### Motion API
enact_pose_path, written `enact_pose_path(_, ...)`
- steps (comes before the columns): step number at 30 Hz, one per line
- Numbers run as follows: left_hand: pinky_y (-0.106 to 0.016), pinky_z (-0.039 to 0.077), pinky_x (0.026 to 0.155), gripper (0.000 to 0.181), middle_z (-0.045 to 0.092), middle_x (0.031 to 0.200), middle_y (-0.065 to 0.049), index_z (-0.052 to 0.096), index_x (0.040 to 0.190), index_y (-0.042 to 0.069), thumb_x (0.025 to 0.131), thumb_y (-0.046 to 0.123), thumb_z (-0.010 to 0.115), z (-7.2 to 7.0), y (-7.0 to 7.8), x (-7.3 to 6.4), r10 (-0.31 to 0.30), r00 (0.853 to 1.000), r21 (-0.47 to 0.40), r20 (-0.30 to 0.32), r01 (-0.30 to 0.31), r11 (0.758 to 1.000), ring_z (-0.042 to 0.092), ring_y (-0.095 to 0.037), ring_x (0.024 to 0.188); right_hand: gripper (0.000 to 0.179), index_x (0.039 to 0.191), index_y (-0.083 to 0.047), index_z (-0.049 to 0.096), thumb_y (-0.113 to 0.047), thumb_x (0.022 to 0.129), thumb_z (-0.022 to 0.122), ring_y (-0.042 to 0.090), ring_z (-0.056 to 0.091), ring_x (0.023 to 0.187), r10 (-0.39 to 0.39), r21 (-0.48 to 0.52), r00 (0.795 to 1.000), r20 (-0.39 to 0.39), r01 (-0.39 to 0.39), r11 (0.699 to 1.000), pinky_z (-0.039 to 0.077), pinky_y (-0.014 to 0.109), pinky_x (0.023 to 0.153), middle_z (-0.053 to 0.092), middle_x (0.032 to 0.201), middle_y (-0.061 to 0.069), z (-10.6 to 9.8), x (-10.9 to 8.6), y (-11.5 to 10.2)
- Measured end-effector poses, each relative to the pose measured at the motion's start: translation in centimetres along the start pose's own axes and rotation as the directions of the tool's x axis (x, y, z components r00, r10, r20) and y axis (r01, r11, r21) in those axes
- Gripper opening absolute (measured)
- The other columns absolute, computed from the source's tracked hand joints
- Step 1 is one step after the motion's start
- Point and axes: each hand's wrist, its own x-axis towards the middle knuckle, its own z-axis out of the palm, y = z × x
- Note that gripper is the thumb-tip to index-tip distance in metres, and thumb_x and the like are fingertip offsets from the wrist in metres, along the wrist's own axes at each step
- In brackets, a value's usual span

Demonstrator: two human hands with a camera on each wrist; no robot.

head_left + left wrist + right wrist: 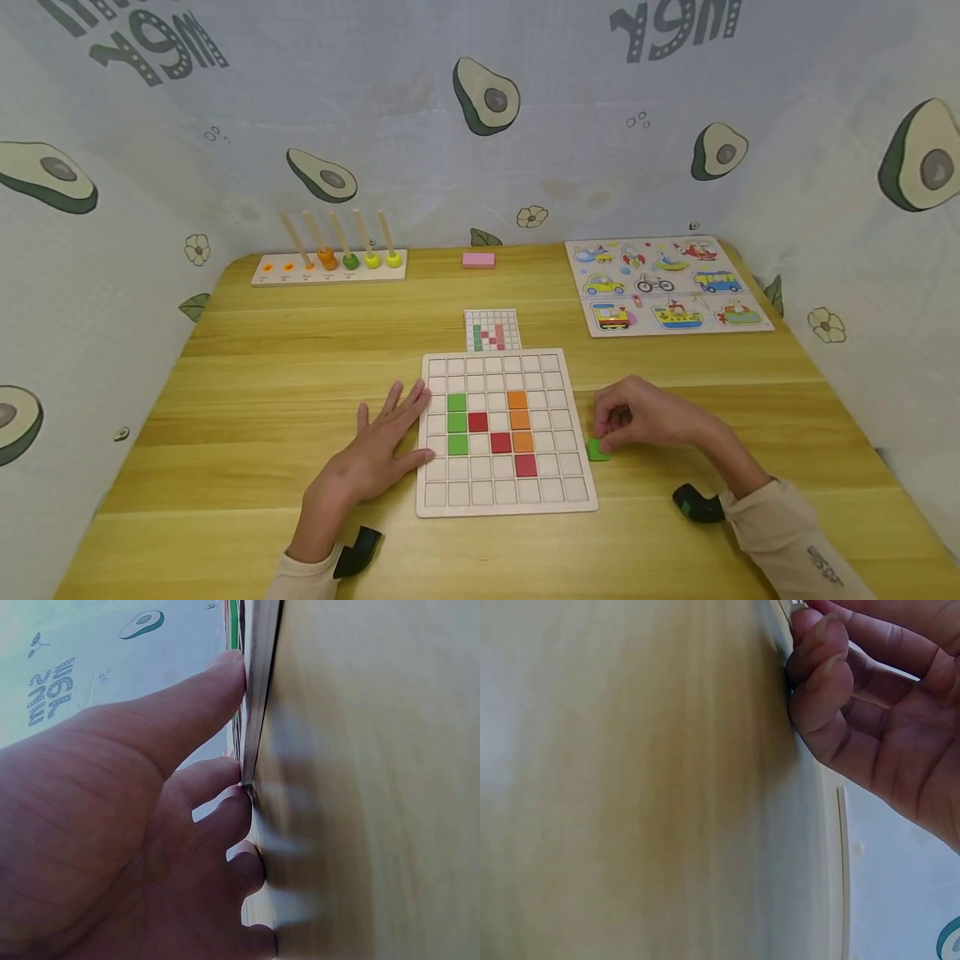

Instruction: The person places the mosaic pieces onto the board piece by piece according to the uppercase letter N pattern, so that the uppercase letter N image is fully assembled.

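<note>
A white grid board (pixel 566 492) lies flat in the middle of the table. On it stand a column of three green tiles (pixel 457 423), three orange tiles (pixel 520 420) and a diagonal of three red tiles (pixel 500 442). My left hand (pixel 375 458) rests at the board's left edge, fingers spread; in the left wrist view the thumb (pixel 202 690) touches the board's edge. Just off the board's right edge, my right hand (pixel 645 417) pinches a loose green square tile (pixel 597 451) low over the table. The right wrist view shows curled fingers (pixel 821 690) close to the wood.
A small pattern card (pixel 491 325) touches the board's far edge. Along the back of the table (pixel 225 433) are a peg stand (pixel 330 271) with coloured beads, a pink block (pixel 478 261) and a vehicle picture puzzle (pixel 667 287). Avocado-print cloth (pixel 420 108) hangs around the table.
</note>
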Motion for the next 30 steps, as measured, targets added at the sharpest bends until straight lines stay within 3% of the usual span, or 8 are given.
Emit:
enact_pose_path(11,-0.074,-0.013,0.123,0.081,0.016,0.180,-0.008,0.028,0.171,0.004,0.105,0.022,0.072,0.0,0.0,0.1,0.020,1.000,-0.004,0.000,-0.020,1.000,-0.002,-0.038,0.167,0.007,0.091,-0.014,0.078,-0.015,0.098,0.081,0.006,0.060,0.077,-0.036,-0.039,0.999,0.039,0.038,0.999,0.053,0.022,0.069,0.067,0.088,-0.009,-0.6,0.3,-0.2)
enact_pose_path(19,-0.074,-0.014,0.123,0.081,0.015,0.180,-0.010,0.027,0.171,0.003,0.105,0.022,0.071,0.1,0.0,0.2,0.026,1.000,-0.004,0.006,-0.026,1.000,-0.003,-0.039,0.167,0.010,0.090,-0.015,0.077,-0.017,0.099,0.080,0.005,0.058,0.079,-0.065,-0.070,0.996,0.063,0.070,0.995,0.051,0.021,0.070,0.064,0.086,-0.011,-0.9,0.9,-1.5)
enact_pose_path(30,-0.074,-0.014,0.124,0.082,0.016,0.181,-0.006,0.028,0.171,0.006,0.105,0.024,0.073,0.0,0.1,0.0,0.007,1.000,-0.008,-0.002,-0.007,1.000,-0.002,-0.036,0.167,0.010,0.090,-0.013,0.078,-0.014,0.100,0.079,0.005,0.058,0.078,-0.144,-0.036,0.987,0.075,0.147,0.988,0.050,0.022,0.071,0.065,0.085,-0.012,1.7,4.6,-4.4)
